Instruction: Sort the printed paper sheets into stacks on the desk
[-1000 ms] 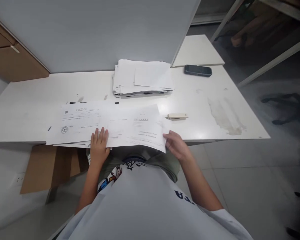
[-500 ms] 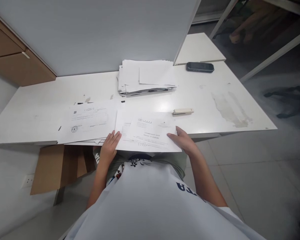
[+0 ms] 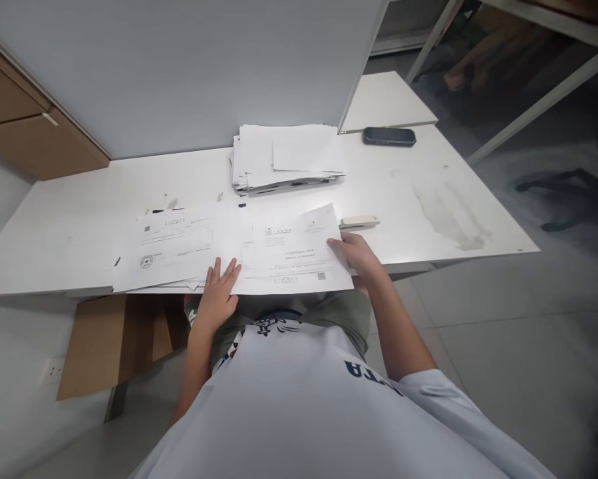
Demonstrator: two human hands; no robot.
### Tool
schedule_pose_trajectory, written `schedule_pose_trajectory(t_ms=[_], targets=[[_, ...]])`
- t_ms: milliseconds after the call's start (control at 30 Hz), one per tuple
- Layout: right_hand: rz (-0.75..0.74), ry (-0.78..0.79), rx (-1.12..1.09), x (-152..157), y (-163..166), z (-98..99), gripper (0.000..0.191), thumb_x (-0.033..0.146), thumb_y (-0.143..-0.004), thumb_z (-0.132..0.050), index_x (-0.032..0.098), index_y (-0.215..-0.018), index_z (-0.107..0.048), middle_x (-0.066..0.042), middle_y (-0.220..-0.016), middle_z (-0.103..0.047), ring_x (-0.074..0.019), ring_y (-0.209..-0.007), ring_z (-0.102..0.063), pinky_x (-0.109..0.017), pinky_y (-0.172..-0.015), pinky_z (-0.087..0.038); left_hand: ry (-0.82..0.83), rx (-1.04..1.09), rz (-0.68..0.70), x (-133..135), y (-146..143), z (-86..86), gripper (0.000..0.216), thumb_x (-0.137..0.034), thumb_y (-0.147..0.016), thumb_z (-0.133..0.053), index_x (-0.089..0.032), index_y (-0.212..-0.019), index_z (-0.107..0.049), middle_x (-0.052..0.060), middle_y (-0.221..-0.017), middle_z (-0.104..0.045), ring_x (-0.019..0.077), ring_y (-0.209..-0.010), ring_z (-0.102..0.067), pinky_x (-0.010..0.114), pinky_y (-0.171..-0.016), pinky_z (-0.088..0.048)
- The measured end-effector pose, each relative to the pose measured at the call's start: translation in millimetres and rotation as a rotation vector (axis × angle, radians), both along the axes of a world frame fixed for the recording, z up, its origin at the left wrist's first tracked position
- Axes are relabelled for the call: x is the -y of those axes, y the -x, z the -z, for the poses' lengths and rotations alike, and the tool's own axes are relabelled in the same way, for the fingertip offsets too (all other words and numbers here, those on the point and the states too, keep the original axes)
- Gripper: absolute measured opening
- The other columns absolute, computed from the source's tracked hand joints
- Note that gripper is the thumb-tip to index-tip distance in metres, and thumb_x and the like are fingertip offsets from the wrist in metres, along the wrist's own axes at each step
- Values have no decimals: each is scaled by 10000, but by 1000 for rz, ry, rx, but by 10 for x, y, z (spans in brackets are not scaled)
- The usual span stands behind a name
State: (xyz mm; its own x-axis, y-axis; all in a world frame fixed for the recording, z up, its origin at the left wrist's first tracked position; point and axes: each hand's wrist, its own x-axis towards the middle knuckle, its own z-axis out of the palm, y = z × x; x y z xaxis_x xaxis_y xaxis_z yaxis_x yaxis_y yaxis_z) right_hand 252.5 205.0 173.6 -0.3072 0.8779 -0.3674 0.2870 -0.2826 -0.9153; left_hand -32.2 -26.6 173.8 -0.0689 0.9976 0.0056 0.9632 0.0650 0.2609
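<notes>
My left hand lies flat with fingers spread on the near edge of the printed sheets spread over the white desk. My right hand grips the right edge of a printed document, thumb on top and fingers under it, at the desk's front edge. The document overhangs the edge slightly above my lap.
A thick stack of papers sits at the back by the grey partition. A beige stapler lies right of the document and a dark phone farther back. A cardboard box stands under the desk.
My right hand has slid the printed document up and squared it on the desk, ending near the stapler. My left hand shifted right, staying flat on the sheets.
</notes>
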Motion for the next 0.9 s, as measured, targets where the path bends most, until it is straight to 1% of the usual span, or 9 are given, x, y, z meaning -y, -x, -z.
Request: schedule_pose_trajectory(t_ms=[100, 200, 267, 333, 433, 567, 667, 767, 900], targets=[[11, 26, 7, -32, 16, 40, 209, 285, -772, -607, 133, -893, -685, -86, -876, -748, -216, -797, -688, -288, -690, -538, 74, 45, 24, -183, -148, -182, 883, -144, -758, -501, -176, -1566, -147, 83, -1646, -81, 340, -1504, 52, 635, -1205, -89], [14, 44, 9, -47, 25, 37, 177, 258, -791, -570, 131, -850, -679, -72, -784, -734, -199, -745, -678, -271, -676, -530, 63, 40, 224, -506, -473, -243, 919, -195, -763, -548, -165, -1569, -109, 79, -1652, -55, 324, -1506, 84, 591, -1222, -20], [7, 61, -3, -71, 32, 34, 174, 248, -788, -564, 128, -842, -678, -66, -737, -719, -191, -712, -668, -266, -665, -525, 60, 21, 397, -762, -758, -178, 898, -250, -793, -560, -142, -1566, -117, 85, -1652, -71, 306, -1511, 79, 545, -1234, -9], [-2, 78, 2, -114, 45, 41, 170, 241, -773, -569, 121, -829, -677, -66, -707, -705, -189, -690, -656, -264, -648, -517, 54, -25, 497, -983, -1033, -52, 866, -273, -817, -554, -116, -1561, -139, 103, -1648, -95, 304, -1514, 58, 522, -1237, -17], [-5, 33, 122, -187, 73, 55, 158, 242, -754, -570, 122, -788, -667, -64, -717, -698, -187, -680, -639, -265, -631, -497, 36, -107, 468, -1155, -1311, 145, 836, -162, -797, -520, -96, -1554, -173, 118, -1637, -151, 314, -1515, 15, 518, -1231, -73], [-25, -206, 349, -195, 73, 72, 177, 292, -781, -555, 153, -771, -664, -72, -803, -706, -205, -759, -637, -288, -702, -485, 8, -103, 437, -1162, -1378, 249, 792, -95, -786, -475, -102, -1542, -238, 111, -1616, -237, 320, -1512, -70, 516, -1222, -133], [53, -397, 459, -114, 17, 126, 226, 320, -801, -539, 169, -898, -677, -74, -820, -699, -221, -789, -628, -323, -753, -486, 14, -60, 460, -1159, -1328, 226, 721, -150, -829, -480, -99, -1524, -294, 99, -1604, -277, 329, -1503, -125, 499, -1223, -148], [120, -510, 424, -32, -59, 232, 335, 328, -811, -516, 173, -1073, -656, -83, -916, -701, -222, -808, -624, -357, -800, -495, 26, -27, 490, -1203, -1294, 188, 687, -237, -863, -508, -101, -1511, -325, 105, -1599, -289, 333, -1500, -141, 485, -1224, -152], [162, -587, 354, 2, -153, 365, 359, 321, -816, -496, 158, -1100, -643, -123, -1041, -679, -223, -834, -620, -389, -835, -512, 29, -28, 539, -1306, -1296, 172, 686, -322, -889, -529, -106, -1508, -327, 116, -1603, -274, 341, -1501, -130, 478, -1225, -137]])
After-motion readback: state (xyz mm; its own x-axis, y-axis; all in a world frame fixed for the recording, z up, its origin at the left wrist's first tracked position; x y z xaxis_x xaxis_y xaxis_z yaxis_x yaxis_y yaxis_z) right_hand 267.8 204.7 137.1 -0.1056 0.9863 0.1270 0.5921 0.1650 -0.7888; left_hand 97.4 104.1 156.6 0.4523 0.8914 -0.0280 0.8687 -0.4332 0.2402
